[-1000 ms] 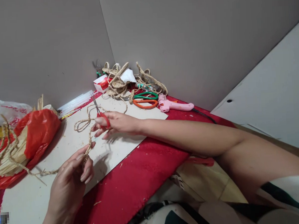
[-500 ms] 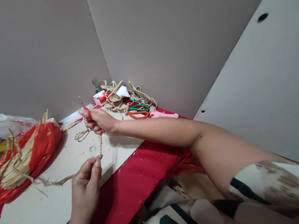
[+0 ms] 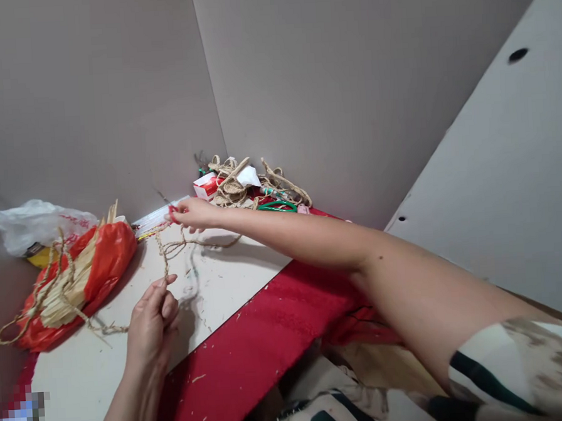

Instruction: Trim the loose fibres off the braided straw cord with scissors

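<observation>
My left hand (image 3: pixel 150 321) is closed low over the white board, pinching a braided straw cord (image 3: pixel 165 262). One length of the cord rises from the fingers and bends over at the top. Another runs left from beneath the hand to the straw bundle. Farther off, my right hand (image 3: pixel 195 214) is closed around small red-handled scissors (image 3: pixel 172 212), their thin blades pointing up and left. Some cord hangs in loops just below that hand and trails right under the forearm. Whether the right fingers also hold cord I cannot tell.
A red plastic bag (image 3: pixel 116 244) with pale straw (image 3: pixel 69 294) lies at the left, a clear bag (image 3: pixel 41 224) behind it. Against the wall are coiled braids (image 3: pixel 233 191), a red-and-white box (image 3: pixel 206 186) and green-handled scissors (image 3: pixel 277 207). Red cloth (image 3: pixel 250 338) borders the white board (image 3: pixel 73 385).
My right hand has swung away from the left hand and released the cord span between them, keeping the scissors. The cord above my left hand now bends over freely. The view has shifted left.
</observation>
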### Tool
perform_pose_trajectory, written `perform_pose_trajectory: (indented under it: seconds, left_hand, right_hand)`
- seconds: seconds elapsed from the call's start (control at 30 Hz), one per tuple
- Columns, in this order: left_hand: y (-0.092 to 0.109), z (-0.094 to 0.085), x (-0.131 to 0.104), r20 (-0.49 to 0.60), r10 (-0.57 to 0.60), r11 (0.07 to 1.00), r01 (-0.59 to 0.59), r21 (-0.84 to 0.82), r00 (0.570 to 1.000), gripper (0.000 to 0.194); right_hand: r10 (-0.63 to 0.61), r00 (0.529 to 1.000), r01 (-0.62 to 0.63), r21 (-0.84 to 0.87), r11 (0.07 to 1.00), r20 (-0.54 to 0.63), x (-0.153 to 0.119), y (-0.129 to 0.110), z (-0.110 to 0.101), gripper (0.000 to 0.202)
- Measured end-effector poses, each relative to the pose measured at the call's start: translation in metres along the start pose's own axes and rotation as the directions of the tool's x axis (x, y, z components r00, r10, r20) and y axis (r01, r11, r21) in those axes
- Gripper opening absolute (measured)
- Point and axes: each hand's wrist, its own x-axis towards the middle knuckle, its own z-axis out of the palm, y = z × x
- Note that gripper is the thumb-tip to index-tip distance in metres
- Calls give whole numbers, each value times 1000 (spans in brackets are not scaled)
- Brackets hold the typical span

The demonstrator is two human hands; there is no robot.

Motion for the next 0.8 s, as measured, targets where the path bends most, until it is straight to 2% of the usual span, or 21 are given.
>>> perform_pose_trajectory:
  seconds: [0.13, 0.17, 0.23, 0.3, 0.33, 0.4, 0.5, 0.8]
  left_hand:
    - [3, -3, 2, 26, -39, 997, 41, -63, 999, 22]
    - [3, -3, 1, 32, -47, 996, 49, -72, 998, 21]
    - [3, -2, 1, 39, -53, 995, 56, -83, 998, 21]
    - [2, -2, 1, 39, -52, 995, 55, -81, 998, 22]
    - [2, -1, 1, 38, -50, 996, 52, -75, 998, 22]
    - [1, -2, 0, 35, -43, 998, 44, -55, 998, 23]
    - [1, -3, -1, 28, -32, 999, 32, -12, 999, 28]
    - [1, 3, -5, 41, -17, 997, 14, 76, 999, 27]
  right_hand:
    - [-72, 993, 74, 16, 997, -89, -36, 18, -11, 35]
    - [-91, 994, 92, 19, 996, -67, -47, 22, -10, 35]
    - [-214, 975, 217, -60, 974, 52, -70, 26, -6, 36]
    - [-343, 925, 378, -294, 878, 162, -87, 30, 0, 33]
    - [-373, 908, 419, -394, 818, 190, -93, 32, 2, 33]
    - [-367, 905, 425, -521, 740, 216, -99, 37, 6, 33]
    - [-344, 908, 417, -610, 674, 240, -98, 44, 7, 34]
    - [-315, 895, 444, -704, 555, 316, -98, 51, 6, 42]
